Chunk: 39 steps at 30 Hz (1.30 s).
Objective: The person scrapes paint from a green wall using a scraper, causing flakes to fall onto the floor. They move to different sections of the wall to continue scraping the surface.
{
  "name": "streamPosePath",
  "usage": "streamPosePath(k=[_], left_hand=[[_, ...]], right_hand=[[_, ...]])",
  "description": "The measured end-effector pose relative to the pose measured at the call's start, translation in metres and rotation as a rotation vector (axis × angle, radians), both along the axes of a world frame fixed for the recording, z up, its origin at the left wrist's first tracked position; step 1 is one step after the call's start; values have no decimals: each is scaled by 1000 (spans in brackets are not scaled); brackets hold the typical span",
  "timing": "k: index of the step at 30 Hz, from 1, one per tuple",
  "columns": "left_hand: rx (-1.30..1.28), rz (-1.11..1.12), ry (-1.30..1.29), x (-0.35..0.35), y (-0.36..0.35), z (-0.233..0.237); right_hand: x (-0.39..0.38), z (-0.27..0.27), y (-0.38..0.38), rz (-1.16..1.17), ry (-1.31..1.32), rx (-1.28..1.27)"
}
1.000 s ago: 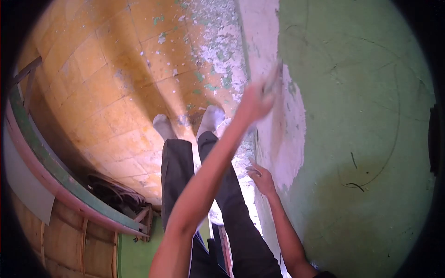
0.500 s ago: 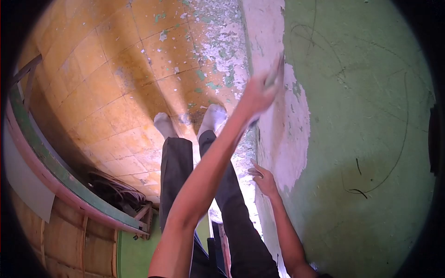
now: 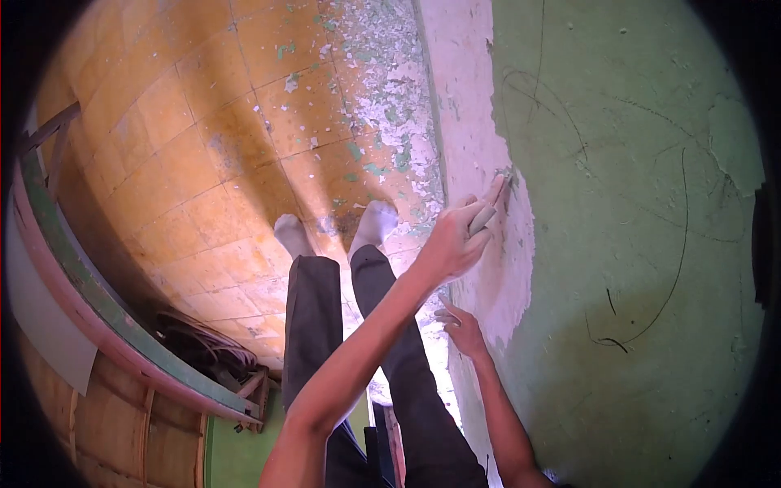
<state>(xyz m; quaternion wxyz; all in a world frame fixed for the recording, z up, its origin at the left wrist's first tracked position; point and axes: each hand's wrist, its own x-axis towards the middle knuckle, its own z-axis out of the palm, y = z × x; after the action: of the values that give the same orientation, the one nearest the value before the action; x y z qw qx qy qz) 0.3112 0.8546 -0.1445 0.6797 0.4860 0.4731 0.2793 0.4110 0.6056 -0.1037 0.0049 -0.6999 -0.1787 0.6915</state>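
My left hand (image 3: 452, 242) is closed around a slim scraper (image 3: 482, 220), its grey handle showing between the fingers. The tip of the tool lies against the wall, at the ragged border between bare pale plaster (image 3: 514, 244) and green paint (image 3: 626, 220). Lower in the view, my right hand (image 3: 462, 332) is beside the foot of the wall with fingers apart, and nothing shows in it.
Pale and green paint flakes (image 3: 394, 98) litter the orange tiled floor (image 3: 183, 163) along the wall. My feet in light socks (image 3: 376, 224) stand close to these flakes. A curved green-and-pink edge (image 3: 122, 325) and a dark coiled bundle (image 3: 203, 346) are at left.
My left hand has come down along the wall towards me with the scraper. The right hand has hardly moved, and the whole view has shifted slightly.
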Motion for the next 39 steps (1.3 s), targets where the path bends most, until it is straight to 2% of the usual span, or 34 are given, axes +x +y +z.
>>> streamPosePath(k=[2,3,6,9,10,11,12,15,17,19,21,24,26,27,30,31,34,37,39], left_hand=[[33,55,65,2,11,-7],[-57,0,147,4,35,-20],[-98,51,44,7,91,-21],[17,48,81,11,20,-15],[27,37,4,6,-4,-4],[-48,-22,-15,0,-4,13],[-135,-82,-32,-6,-3,24],[-68,-18,147,3,34,-25],[-112,59,45,6,63,-22],[-144,90,15,11,55,-19],[35,129,7,13,13,-13],[18,51,23,2,12,-12],[-137,34,104,1,51,-23],[-269,60,25,5,75,-23],[-300,75,-21,8,70,-26],[-232,39,33,5,54,-21],[34,-30,-60,-8,17,-6],[-122,-40,63,-8,49,-13],[-229,-25,12,-5,90,-23]], right_hand=[[-5,1,-1,13,11,4],[-6,1,-1,12,18,6],[-2,-6,0,8,17,7],[5,0,-7,4,-4,-16],[5,-1,-7,3,-8,-19],[5,-3,-4,4,-7,-12],[2,-2,-4,4,-3,-17],[-5,0,-10,10,24,-26],[-1,-6,-10,-8,30,-8],[3,-6,-17,-51,36,-14],[4,-3,-24,-14,17,-28],[2,0,-15,12,14,-45],[-1,-5,-20,-10,42,-14],[1,-8,-19,-7,41,-11],[4,-4,-21,-11,30,-27],[6,-4,-21,-4,25,-30],[6,-2,-16,4,18,-41],[1,-3,-16,7,30,-32],[5,-9,-15,-4,27,-12]])
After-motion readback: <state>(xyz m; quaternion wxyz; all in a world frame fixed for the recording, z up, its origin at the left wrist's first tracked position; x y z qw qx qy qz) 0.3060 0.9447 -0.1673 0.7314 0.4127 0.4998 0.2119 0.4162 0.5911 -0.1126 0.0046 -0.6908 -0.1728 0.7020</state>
